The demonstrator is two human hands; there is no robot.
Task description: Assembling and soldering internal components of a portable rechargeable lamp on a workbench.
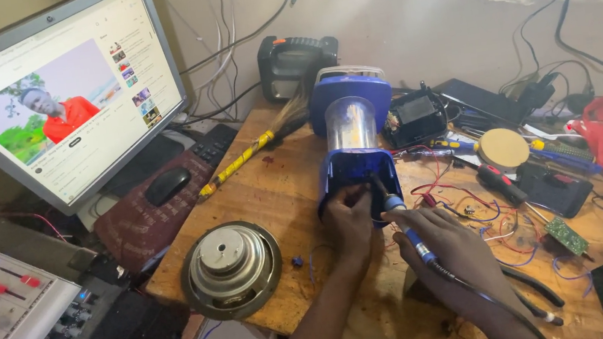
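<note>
a: starting from the left, what is the left hand [350, 221] doing?

b: it rests at the near end of the blue lantern [354, 140], at its open base. the fingers are curled in against the edge of the opening and seem to pinch something small there, maybe a wire, but i cannot tell what, it is too small and dark.

a: and the lantern itself, how does it lie?

b: it lies on its side in the middle of the wooden table [266, 189]. its long axis runs from near to far, a little tilted. the open base points toward the person, the top points away to the black box [296, 61] at the wall. the clear tube is between both blue ends.

a: then the right hand [453, 247]?

b: it is just right of the left hand and slightly nearer. the fingers are closed around the blue handle of a soldering iron [407, 229], held like a pen. the iron's long axis goes from near-right to far-left, and its tip points into the open base, just beside the left fingers.

a: so which hand is nearer to the opening?

b: the left one, it touches the rim. the right hand stays back, only the tip of the iron reaches inside. a speaker [231, 268] lies to the left, well apart from both hands.
</note>
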